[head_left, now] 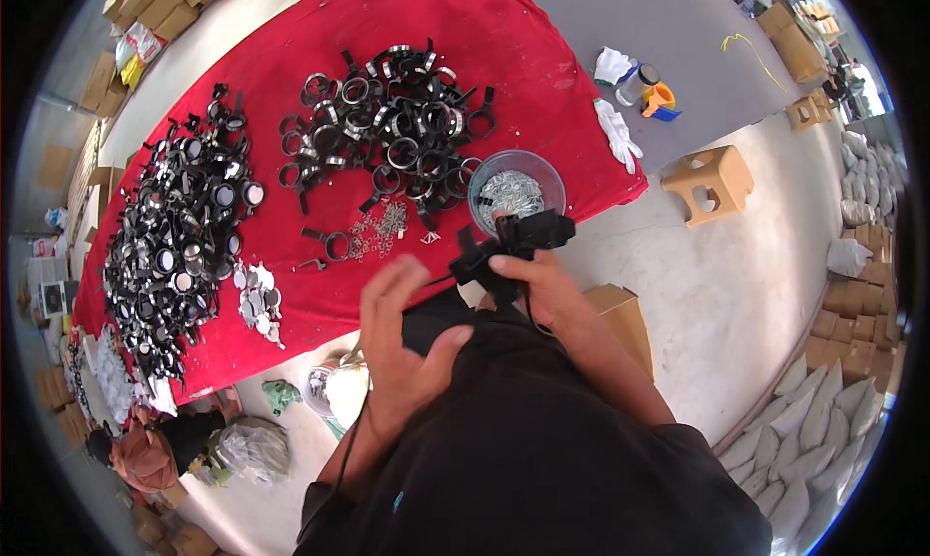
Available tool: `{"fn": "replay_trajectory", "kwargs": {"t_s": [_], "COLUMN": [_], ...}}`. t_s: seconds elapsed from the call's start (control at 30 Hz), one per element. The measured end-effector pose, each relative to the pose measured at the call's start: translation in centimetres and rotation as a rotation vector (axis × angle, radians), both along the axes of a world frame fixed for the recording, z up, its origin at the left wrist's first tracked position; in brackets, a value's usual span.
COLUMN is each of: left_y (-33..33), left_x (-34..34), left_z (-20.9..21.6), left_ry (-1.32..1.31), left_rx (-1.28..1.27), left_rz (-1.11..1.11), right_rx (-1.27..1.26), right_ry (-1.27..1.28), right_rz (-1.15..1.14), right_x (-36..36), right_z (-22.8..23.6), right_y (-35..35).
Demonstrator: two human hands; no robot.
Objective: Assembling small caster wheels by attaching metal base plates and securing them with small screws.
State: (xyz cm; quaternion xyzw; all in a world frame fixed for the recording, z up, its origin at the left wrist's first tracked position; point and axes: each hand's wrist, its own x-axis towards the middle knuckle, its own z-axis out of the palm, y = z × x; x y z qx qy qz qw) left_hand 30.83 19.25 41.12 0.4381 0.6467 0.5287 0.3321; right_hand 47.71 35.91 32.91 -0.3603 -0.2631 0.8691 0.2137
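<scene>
My right hand (554, 290) grips a black device (533, 234) with several blocky parts; its exact kind is not clear, and a thin dark cable runs near it. My left hand (392, 338) is raised beside it, fingers spread and slightly blurred, with nothing between them. Just beyond the device is a clear plastic bowl (556, 173) holding many small silvery metal pieces (511, 194). Small metal bits (380, 231) lie loose on the red cloth (320, 309), close to a single black ring with a handle (336, 246).
Black rings with silver bands (402, 130) are heaped at the table's middle. A bigger pile of black ring parts (179, 246) covers the left, near flat silvery discs (258, 302). White gloves (616, 135), a brown stool (709, 183) and an open carton (625, 325) are on the right. Another person (160, 449) is lower left.
</scene>
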Motion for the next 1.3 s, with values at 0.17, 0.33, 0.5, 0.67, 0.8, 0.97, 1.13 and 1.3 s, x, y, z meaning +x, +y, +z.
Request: {"fn": "replay_trajectory", "kwargs": {"t_s": [0.17, 0.33, 0.5, 0.67, 0.8, 0.97, 1.13, 1.3], "left_y": [4.5, 6.5, 9.2, 11.1, 10.2, 10.6, 14.7, 15.1], "left_x": [-3.2, -6.9, -8.8, -8.5, -7.7, -1.8, 5.1, 7.3], "left_z": [-4.1, -7.2, -11.6, -14.6, -19.1, -26.5, -27.4, -30.1], "left_ry": [-0.045, -0.101, -0.271, -0.512, -1.23, -0.673, -0.732, -0.768], "left_rx": [-0.186, -0.256, -0.428, -0.4, -0.163, -0.919, -0.782, -0.628], "left_rz": [-0.01, -0.124, -0.049, -0.033, -0.099, -0.024, 0.2, 0.521], "right_rx": [0.055, -0.035, -0.039, 0.043, 0.037, -0.121, -0.066, -0.041], "right_ry": [0.069, 0.028, -0.129, -0.195, -0.14, -0.084, -0.111, -0.088], "right_rz": [0.142, 0.288, 0.441, 0.613, 0.612, 0.566, 0.49, 0.545], "right_x": [-2.6, -7.5, -11.0, -11.4, -7.5, 1.0, 6.7, 6.7], "right_z": [0.6, -1.9, -5.0, -6.7, -5.4, -4.8, -3.6, -2.3], "right_y": [1.2, 4.6, 8.6, 11.2, 14.0, 16.8, 18.5, 19.9]}}
